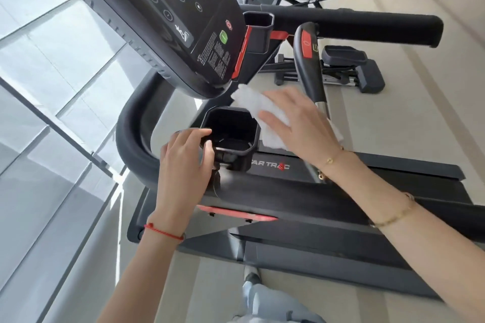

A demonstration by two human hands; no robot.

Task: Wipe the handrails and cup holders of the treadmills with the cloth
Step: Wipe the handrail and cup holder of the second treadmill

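With the left hand (183,162) pinching the near black octagonal plastic cup holder (231,136) at its nine o'clock rim and the right hand (294,123) spread flat on the crumpled white cloth (262,110) at two o'clock, seemingly against a handrail I cannot see, the loose cloth may slip and leave the holder's deep floor unwiped.

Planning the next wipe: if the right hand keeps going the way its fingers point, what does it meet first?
Probably the rim of the near black plastic cup holder; the right hand, pressing the white cloth, points at it, though depth is unclear.
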